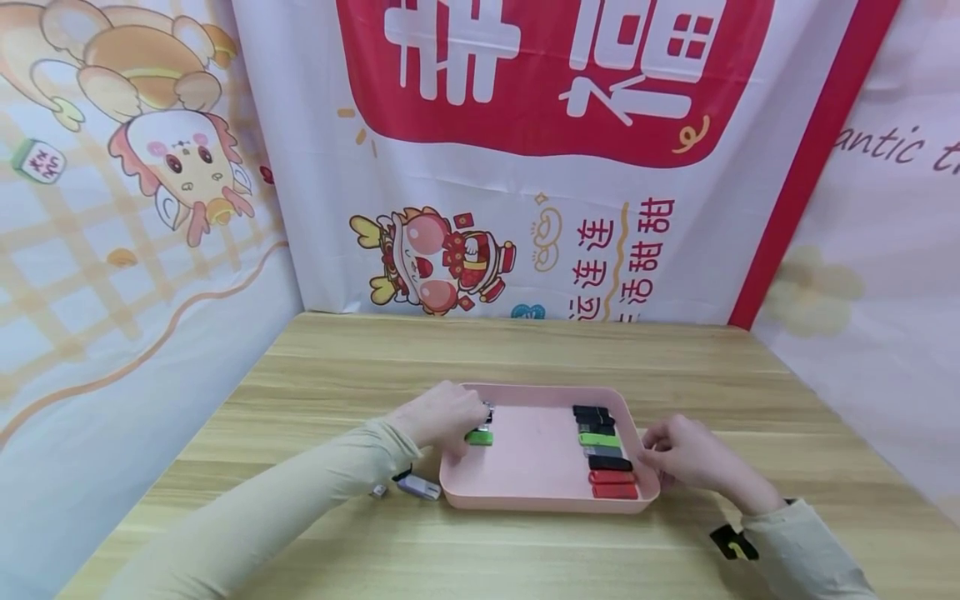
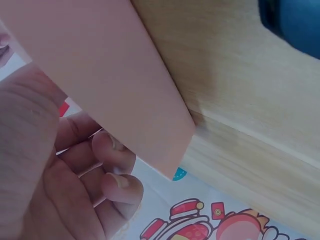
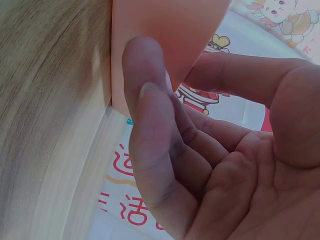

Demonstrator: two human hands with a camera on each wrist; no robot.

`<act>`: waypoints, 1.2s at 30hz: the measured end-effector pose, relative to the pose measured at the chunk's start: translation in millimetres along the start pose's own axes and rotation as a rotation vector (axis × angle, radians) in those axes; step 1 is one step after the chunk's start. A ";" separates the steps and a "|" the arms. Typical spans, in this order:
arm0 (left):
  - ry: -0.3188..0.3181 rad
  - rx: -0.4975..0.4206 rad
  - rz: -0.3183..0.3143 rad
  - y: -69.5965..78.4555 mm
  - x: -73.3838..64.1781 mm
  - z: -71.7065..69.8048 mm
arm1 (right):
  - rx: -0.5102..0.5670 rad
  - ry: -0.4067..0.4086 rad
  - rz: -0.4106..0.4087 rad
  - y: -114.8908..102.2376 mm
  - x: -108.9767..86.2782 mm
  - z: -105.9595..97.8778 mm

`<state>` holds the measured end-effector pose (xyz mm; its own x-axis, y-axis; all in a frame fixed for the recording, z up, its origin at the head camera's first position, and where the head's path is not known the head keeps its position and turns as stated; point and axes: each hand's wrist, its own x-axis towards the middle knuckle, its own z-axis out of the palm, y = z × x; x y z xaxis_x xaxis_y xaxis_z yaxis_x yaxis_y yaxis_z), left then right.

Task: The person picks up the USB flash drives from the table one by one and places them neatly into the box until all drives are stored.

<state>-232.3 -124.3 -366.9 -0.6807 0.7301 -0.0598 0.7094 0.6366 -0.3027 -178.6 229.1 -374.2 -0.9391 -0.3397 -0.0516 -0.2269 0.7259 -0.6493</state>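
A shallow pink tray [image 1: 536, 503] lies on the table. My left hand [image 1: 442, 417] reaches over its left wall, fingers bent down beside a green USB stick [image 1: 480, 437] and a few black and silver ones partly hidden by the hand. In the left wrist view the tray wall blocks the thumb and index finger, so whether they pinch anything is unclear. My right hand [image 1: 686, 452] pinches the tray's right rim, thumb inside and fingertips [image 3: 152, 117] against the outer wall. Along the tray's right side lies a column of USB sticks: black, green [image 1: 598, 439], grey and red [image 1: 613, 485].
Outside the tray's left front corner lie a pale lavender USB stick [image 1: 418, 486] with a black end and a small silver piece [image 1: 378, 491]. The wooden table [image 1: 525, 554] meets a printed cloth backdrop [image 1: 322, 275] behind, with more cloth on both sides.
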 end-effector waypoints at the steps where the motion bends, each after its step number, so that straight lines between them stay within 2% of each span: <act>1: 0.006 -0.014 0.000 -0.6 -0.8 -0.6 | 0.000 0.000 0.004 0.0 -0.1 0.3; 4: 0.029 -0.084 -0.009 -4.5 -4.7 -3.7 | 0.000 0.003 0.014 0.2 -0.1 1.0; 6: 0.046 -0.151 -0.026 -7.6 -11.4 -10.9 | -0.002 0.004 0.013 0.2 0.3 0.9; 13: 0.123 -0.344 -0.092 -30.6 -49.3 -40.3 | 0.005 -0.005 -0.001 0.0 2.3 1.1; 18: 0.157 -0.415 -0.095 -46.7 -71.5 -41.2 | 0.007 -0.005 0.000 -0.2 1.8 0.4; 21: 0.127 -0.442 -0.095 -49.9 -81.2 -33.8 | 0.001 -0.003 0.006 -0.1 1.2 0.6; 25: 0.062 -0.485 -0.086 -46.4 -87.5 -24.9 | -0.007 0.003 0.017 0.4 1.3 0.6; 32: 0.008 -0.499 -0.072 -36.2 -86.9 -20.4 | -0.007 0.008 0.023 1.3 2.0 0.7; 36: -0.011 -0.510 -0.097 -34.9 -85.9 -19.0 | -0.005 0.005 0.034 0.7 2.2 1.2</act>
<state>-195.1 -204.5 -333.1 -0.7475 0.6610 -0.0653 0.6402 0.7432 0.1943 -180.5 228.1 -375.6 -0.9476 -0.3117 -0.0702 -0.1959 0.7404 -0.6430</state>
